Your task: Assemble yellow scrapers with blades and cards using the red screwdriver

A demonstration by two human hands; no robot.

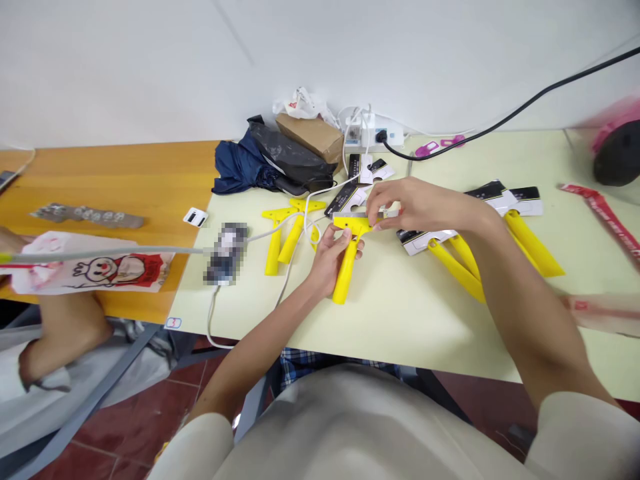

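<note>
A yellow T-shaped scraper is held over the table, its handle slanting down toward me. My left hand is wrapped round it just below the head, thumb on the front. My right hand is closed at the right end of the head, fingers pinching around a thin grey metal strip along its top edge. To the left lie more yellow scrapers, partly crossed by a white cable. Several yellow scrapers with black-and-white cards lie to the right, partly behind my right forearm.
Behind my hands are loose cards, a dark blue folded cloth, a cardboard box and a power strip. A white cable loops across the table. At left, another person's arm rests by a printed bag.
</note>
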